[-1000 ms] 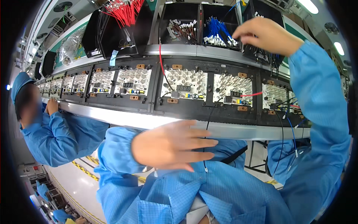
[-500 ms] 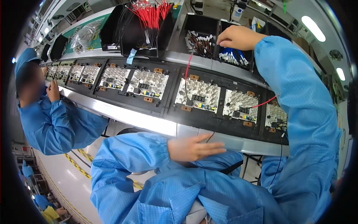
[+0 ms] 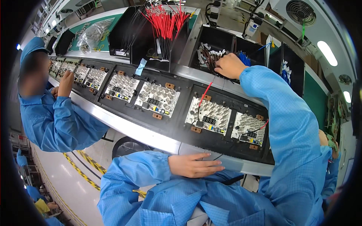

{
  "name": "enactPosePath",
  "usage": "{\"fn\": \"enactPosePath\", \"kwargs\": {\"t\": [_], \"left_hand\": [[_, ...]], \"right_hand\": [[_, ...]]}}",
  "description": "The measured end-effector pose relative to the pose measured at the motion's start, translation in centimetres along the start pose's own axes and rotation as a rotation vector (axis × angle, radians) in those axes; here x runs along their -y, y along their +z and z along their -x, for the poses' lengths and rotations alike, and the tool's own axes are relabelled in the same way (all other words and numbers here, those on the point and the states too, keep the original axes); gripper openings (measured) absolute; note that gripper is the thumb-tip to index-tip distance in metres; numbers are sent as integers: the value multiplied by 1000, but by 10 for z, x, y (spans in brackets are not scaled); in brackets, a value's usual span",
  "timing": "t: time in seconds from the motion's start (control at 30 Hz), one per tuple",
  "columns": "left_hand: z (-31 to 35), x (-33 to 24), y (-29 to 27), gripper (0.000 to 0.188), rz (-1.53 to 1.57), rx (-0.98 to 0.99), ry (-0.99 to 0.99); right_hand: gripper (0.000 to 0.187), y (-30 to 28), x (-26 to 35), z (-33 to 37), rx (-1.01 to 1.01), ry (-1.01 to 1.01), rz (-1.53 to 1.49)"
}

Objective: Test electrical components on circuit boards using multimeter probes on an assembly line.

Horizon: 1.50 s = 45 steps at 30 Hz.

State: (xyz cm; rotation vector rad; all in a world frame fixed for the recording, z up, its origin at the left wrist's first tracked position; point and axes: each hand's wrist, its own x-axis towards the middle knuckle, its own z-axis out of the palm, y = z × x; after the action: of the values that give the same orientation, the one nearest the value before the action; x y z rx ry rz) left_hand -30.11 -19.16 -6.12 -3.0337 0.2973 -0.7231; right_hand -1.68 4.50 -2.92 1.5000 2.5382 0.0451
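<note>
My right hand reaches over the front of a black bin, beside brown wires with white ends. Its fingers are curled down and pressed together; what they hold, if anything, is hidden. Blue wires show just behind it. My left hand lies open, fingers stretched out, at the rail's front edge, with a thin dark wire by its fingertips. Between my hands sits a circuit board with clear round parts, a display and a red-and-black wire standing up. Another such board is partly beside my right sleeve.
Red wires fill a black bin at the back. More boards run left along the dark fixtures. A co-worker in blue sits at the left, one hand raised. A clear plastic bag lies on a green mat.
My right hand has moved from above the blue wires to the brown-wire bin, and lower. My left hand stays near the front edge. The view has shifted, and the co-worker's hand has risen.
</note>
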Motion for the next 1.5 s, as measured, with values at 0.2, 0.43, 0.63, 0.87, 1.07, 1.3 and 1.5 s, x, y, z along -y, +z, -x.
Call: {"fn": "enactPosePath", "kwargs": {"t": [0.2, 0.43, 0.63, 0.87, 1.07, 1.3, 1.5], "left_hand": [[3, 1, -1, 37, 6, 3, 8], [3, 3, 0, 24, 58, -53, 8], [5, 3, 1, 24, 59, -68, -3], [5, 4, -2, 23, 64, -66, -13], [7, 4, -7, 31, 11, 21, 0], [10, 4, -4, 25, 68, -21, 8], [5, -2, -27, 32, 198, 27, 38]], "right_hand": [[34, 14, 13, -17, -21, 94, -16], [48, 7, 19, -34, 163, 259, -38], [42, 2, 20, -48, 284, 335, -57], [40, 4, 12, -45, 196, 275, -86], [26, -26, -12, -53, 4, 222, -379], [22, -85, -31, 0, 111, 366, -1210], [25, -130, -7, 69, -73, 192, -964]]}}
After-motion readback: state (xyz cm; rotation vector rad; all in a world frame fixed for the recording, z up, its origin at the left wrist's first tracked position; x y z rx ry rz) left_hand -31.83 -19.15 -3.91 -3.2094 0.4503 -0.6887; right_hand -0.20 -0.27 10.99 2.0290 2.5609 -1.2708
